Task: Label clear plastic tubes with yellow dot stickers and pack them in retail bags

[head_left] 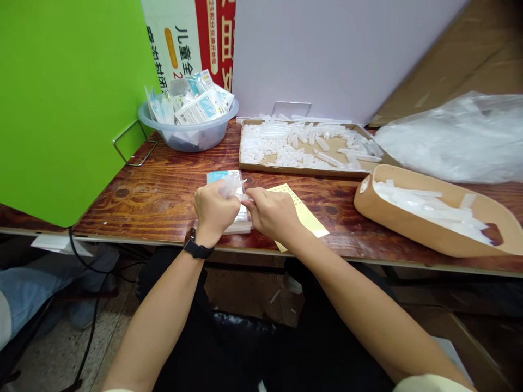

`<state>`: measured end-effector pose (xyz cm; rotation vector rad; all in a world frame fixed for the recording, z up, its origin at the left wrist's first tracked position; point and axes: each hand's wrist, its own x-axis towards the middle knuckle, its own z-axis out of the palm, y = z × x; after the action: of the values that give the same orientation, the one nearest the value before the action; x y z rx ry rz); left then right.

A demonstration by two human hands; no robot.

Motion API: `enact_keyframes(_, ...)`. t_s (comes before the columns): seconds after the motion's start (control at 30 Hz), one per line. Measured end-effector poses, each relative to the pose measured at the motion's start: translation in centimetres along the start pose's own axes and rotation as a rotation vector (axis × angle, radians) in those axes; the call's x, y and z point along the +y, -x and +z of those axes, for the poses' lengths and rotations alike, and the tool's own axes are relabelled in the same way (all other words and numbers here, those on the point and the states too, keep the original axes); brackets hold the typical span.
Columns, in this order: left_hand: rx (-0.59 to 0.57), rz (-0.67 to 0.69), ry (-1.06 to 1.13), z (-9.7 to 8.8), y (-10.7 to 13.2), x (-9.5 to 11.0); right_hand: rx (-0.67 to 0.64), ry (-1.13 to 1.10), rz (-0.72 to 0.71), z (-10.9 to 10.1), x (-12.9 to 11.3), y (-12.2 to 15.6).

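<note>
Right now, my left hand (216, 209) is curled around a loose clutch of translucent plastic pieces (231, 186), which poke out past my thumb and fingers. My right hand (272, 212) has its thumb and fingertips pinched together on a small translucent piece (243, 197) just beside that clutch; whether it joins the others I cannot tell, as my fingers cover much of it. So my 2 hands meet over a stack of printed packs (239, 227) on the wooden table (122, 198), with a yellow dotted sheet (308, 215) lying partly under my right forearm and hand. I judge these pieces to be very light, thin-walled and somewhat springy, smooth enough to slide over each other, so a bunch could fan out or slip if I hold it loosely. A hard squeeze might dent or crease them; I'd take each by 1 end, between thumb and forefinger pads, and let the palm only cradle the rest. More pieces of a similar look lie in the cardboard tray (304, 170) ahead and in the tan bin (400, 226) to my right, while a bluish bowl (192, 139) of packs stands to the left.
</note>
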<state>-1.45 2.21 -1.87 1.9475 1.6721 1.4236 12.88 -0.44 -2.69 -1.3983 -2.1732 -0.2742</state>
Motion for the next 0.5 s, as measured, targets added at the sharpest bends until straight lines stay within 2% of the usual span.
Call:
enact_keyframes(0.13,0.119,0.209,-0.062,-0.2,0.3,0.1,-0.044,-0.331,0.167,-0.6,-0.7,-0.1)
enact_keyframes(0.27,0.109,0.255,-0.054,-0.1,0.3,-0.1,-0.093,-0.732,0.341,-1.1,-0.7,-0.4)
enact_keyframes(0.33,0.043,0.169,0.022,0.1,0.1,-0.2,-0.144,-0.973,0.464,-1.4,-0.4,-0.6)
enact_keyframes(0.4,-0.044,0.014,0.145,0.4,-0.2,-0.4,-0.175,-1.241,0.623,-1.8,0.2,-0.8)
enact_keyframes(0.5,-0.158,-0.188,0.346,0.6,-0.8,-0.5,-0.08,-1.478,0.821,-2.5,1.2,-1.1)
